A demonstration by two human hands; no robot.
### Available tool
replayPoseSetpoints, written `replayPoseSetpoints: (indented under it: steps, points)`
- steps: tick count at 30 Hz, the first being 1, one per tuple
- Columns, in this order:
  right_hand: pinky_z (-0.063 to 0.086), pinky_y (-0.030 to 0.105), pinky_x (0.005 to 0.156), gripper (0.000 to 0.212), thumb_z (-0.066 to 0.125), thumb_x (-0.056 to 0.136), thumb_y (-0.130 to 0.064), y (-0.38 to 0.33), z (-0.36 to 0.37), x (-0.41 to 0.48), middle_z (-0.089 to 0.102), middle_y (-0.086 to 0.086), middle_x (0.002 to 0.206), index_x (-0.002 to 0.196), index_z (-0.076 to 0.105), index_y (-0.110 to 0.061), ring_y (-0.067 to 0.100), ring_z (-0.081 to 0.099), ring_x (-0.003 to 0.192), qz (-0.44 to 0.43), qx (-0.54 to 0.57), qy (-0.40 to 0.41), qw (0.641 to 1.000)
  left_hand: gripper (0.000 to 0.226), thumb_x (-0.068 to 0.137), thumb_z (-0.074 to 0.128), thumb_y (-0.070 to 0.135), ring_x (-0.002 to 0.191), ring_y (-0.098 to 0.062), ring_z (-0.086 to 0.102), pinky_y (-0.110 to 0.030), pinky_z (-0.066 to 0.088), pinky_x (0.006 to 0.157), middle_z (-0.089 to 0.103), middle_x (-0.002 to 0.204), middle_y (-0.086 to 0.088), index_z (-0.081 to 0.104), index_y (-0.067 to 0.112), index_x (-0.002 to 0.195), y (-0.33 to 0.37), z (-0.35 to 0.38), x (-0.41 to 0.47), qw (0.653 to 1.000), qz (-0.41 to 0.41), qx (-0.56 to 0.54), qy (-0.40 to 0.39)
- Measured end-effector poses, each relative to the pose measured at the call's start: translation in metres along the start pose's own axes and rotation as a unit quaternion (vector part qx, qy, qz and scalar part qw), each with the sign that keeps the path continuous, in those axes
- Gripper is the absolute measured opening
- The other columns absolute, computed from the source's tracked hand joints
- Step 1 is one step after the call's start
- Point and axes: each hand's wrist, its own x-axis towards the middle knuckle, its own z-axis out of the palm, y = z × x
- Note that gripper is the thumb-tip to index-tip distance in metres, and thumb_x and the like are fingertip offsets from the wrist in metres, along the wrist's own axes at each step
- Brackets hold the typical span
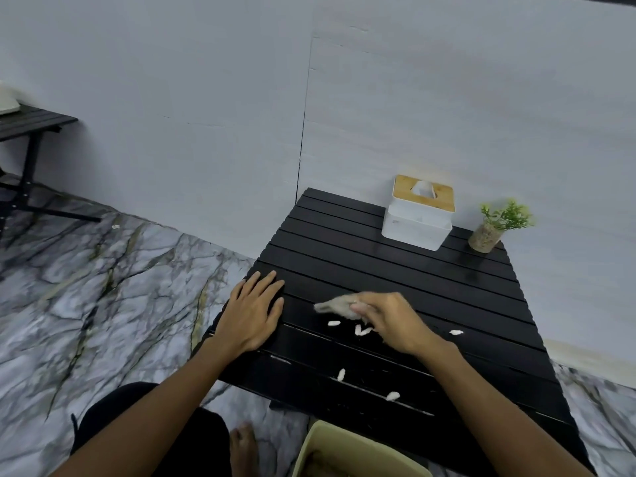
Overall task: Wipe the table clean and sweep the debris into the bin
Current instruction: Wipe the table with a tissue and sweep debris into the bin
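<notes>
Right hand has its grip clamped on a grey cloth on the black slatted counter among white debris bits; left hand lies flat, fingers apart; bin below the near edge

A pale grey wall is filling the upper half of the frame, a dark seam running down its middle. Grey veined marble floor is spreading across the lower left. A black slatted side table is standing at the far left edge.
</notes>
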Motion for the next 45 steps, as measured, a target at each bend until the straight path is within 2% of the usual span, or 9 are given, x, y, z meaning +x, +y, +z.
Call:
replayPoseSetpoints:
  steps: [7, 13, 20, 24, 30, 33, 37, 41, 45]
  points:
    - [0.042, 0.03, 0.065, 0.028, 0.049, 0.105, -0.031, 0.053, -0.056, 0.023, 0.071, 0.005, 0.089, 0.101, 0.072, -0.016, 0.029, 0.067, 0.085, 0.164, -0.028, 0.194, 0.967, 0.068, 0.092, 0.011, 0.056, 0.148, -0.021, 0.018, -0.042, 0.013, 0.119, 0.031, 0.157, 0.004, 0.041, 0.025, 0.146, 0.002, -0.002, 0.0, 1.0, -0.003, -0.003, 0.0]
    - [0.035, 0.047, 0.099, 0.042, 0.039, 0.106, -0.045, 0.073, -0.014, 0.016, 0.055, -0.003, 0.145, 0.144, 0.052, -0.033, 0.032, 0.045, 0.119, 0.221, -0.216, 0.097, 0.946, 0.068, 0.092, 0.012, 0.056, 0.148, -0.021, 0.018, -0.042, 0.015, 0.119, 0.032, 0.157, 0.003, 0.042, 0.025, 0.145, 0.001, 0.0, 0.001, 1.0, -0.006, 0.001, 0.0]
    - [0.038, 0.041, 0.087, 0.038, 0.041, 0.106, -0.042, 0.039, 0.019, -0.022, 0.063, -0.012, 0.13, 0.141, 0.055, -0.036, 0.021, 0.046, 0.099, 0.091, -0.238, 0.099, 0.962, 0.073, 0.09, 0.009, 0.059, 0.149, -0.02, 0.016, -0.043, 0.013, 0.119, 0.029, 0.158, 0.003, 0.04, 0.025, 0.146, 0.001, -0.001, 0.0, 1.0, -0.001, -0.001, -0.003]
    - [0.043, 0.034, 0.09, 0.031, 0.046, 0.104, -0.043, 0.029, 0.001, -0.04, 0.07, -0.018, 0.115, 0.125, 0.067, -0.037, 0.012, 0.058, 0.096, 0.058, -0.072, 0.064, 0.994, 0.074, 0.088, 0.009, 0.06, 0.149, -0.02, 0.017, -0.043, 0.012, 0.119, 0.029, 0.158, 0.003, 0.04, 0.025, 0.147, 0.001, -0.002, 0.0, 1.0, -0.002, 0.0, -0.004]
    - [0.045, 0.018, 0.05, 0.023, 0.056, 0.102, -0.034, 0.046, -0.067, -0.072, 0.071, -0.002, 0.07, 0.091, 0.074, -0.024, 0.007, 0.065, 0.059, 0.232, 0.048, 0.309, 0.921, 0.076, 0.087, 0.009, 0.06, 0.148, -0.021, 0.02, -0.043, 0.014, 0.118, 0.032, 0.157, 0.002, 0.042, 0.025, 0.145, 0.001, -0.002, 0.001, 1.0, -0.006, 0.008, -0.004]
    - [0.051, 0.031, 0.065, 0.038, 0.048, 0.098, -0.047, 0.089, -0.077, -0.092, 0.075, 0.011, 0.084, 0.099, 0.077, -0.023, 0.028, 0.067, 0.074, 0.323, -0.074, 0.364, 0.871, 0.076, 0.087, 0.009, 0.06, 0.148, -0.021, 0.019, -0.043, 0.014, 0.118, 0.032, 0.157, 0.002, 0.042, 0.025, 0.146, 0.0, -0.001, 0.001, 1.0, -0.007, 0.007, -0.006]
    - [0.048, 0.049, 0.094, 0.056, 0.032, 0.099, -0.062, 0.135, -0.059, -0.106, 0.07, 0.007, 0.126, 0.129, 0.067, -0.029, 0.039, 0.057, 0.114, 0.377, -0.222, 0.267, 0.859, 0.076, 0.087, 0.009, 0.061, 0.148, -0.022, 0.019, -0.043, 0.014, 0.118, 0.032, 0.157, 0.002, 0.042, 0.025, 0.145, 0.0, -0.002, 0.0, 1.0, -0.006, 0.004, -0.006]
    - [0.019, 0.045, 0.124, 0.066, 0.019, 0.103, -0.057, 0.155, -0.047, -0.106, 0.038, 0.003, 0.16, 0.154, 0.038, -0.02, 0.03, 0.024, 0.151, 0.3, -0.219, 0.183, 0.91, 0.074, 0.089, 0.011, 0.06, 0.148, -0.022, 0.02, -0.043, 0.014, 0.118, 0.033, 0.157, 0.001, 0.043, 0.024, 0.145, 0.0, -0.001, 0.0, 1.0, -0.002, 0.004, -0.003]
    - [0.018, 0.041, 0.124, 0.056, 0.028, 0.107, -0.046, 0.134, -0.04, -0.098, 0.023, -0.003, 0.166, 0.158, 0.03, -0.022, 0.018, 0.012, 0.155, 0.256, -0.128, 0.159, 0.945, 0.072, 0.09, 0.013, 0.058, 0.147, -0.023, 0.022, -0.044, 0.015, 0.118, 0.034, 0.156, 0.0, 0.044, 0.023, 0.144, 0.0, 0.0, -0.001, 1.0, -0.001, 0.002, 0.005]
